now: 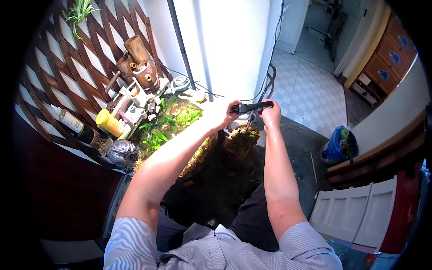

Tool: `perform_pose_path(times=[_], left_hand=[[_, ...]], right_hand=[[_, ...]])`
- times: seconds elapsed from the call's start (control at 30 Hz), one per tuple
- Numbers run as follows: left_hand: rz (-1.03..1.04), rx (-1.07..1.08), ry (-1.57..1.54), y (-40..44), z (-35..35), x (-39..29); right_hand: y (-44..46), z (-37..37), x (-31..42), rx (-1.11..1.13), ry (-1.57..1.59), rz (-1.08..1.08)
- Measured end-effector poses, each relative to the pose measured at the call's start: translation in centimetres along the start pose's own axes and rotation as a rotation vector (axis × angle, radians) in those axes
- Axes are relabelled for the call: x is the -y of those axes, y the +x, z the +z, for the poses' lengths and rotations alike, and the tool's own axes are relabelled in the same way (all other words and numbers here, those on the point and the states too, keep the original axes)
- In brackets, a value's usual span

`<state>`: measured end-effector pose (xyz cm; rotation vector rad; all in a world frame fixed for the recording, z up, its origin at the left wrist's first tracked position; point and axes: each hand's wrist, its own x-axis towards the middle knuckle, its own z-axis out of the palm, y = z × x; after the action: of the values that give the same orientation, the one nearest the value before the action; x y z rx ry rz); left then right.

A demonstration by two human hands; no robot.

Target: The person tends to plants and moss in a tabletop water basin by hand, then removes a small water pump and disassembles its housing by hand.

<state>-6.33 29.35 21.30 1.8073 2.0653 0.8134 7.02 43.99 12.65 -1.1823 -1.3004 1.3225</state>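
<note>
A slim black tool with a handle spans the space between my hands; its exact kind is not clear. My left hand is closed at its wider end. Around the handle's other end, my right hand is closed. Just below the tool stands a clump of moss or plants with thin stems, in front of a white round container. To the left, under my left forearm, lies a planted water basin with green leaves.
A yellow-lidded jar, bottle, dark grey stone-like ornament and wooden barrel-like pieces stand left by a lattice. Black cables run down the white wall. A blue-bagged bin stands right.
</note>
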Motion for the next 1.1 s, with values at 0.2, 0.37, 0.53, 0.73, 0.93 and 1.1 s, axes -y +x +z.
perform_pose_path(times=[0.2, 0.37, 0.53, 0.73, 0.93, 1.1], left_hand=[[-0.027, 0.045, -0.048, -0.3, -0.2, -0.5], [0.166, -0.064, 0.055, 0.2, 0.3, 0.6], [0.202, -0.006, 0.172, 0.6, 0.8, 0.9], [0.276, -0.114, 0.037, 1.0, 1.6, 0.8], [0.186, -0.059, -0.093, 1.1, 1.4, 0.6], [0.297, -0.13, -0.004, 1.2, 1.9, 0.7]], right_hand=[[-0.6, 0.0, 0.7, -0.027, -0.04, 0.041], [-0.2, 0.1, 0.3, -0.019, 0.001, 0.027], [1.5, 0.1, -1.7, 0.059, 0.177, 0.047], [2.4, -0.3, -2.2, 0.066, 0.288, 0.095], [2.7, -0.3, -3.0, 0.102, 0.246, 0.097], [1.9, 0.0, -1.8, 0.068, 0.226, 0.172]])
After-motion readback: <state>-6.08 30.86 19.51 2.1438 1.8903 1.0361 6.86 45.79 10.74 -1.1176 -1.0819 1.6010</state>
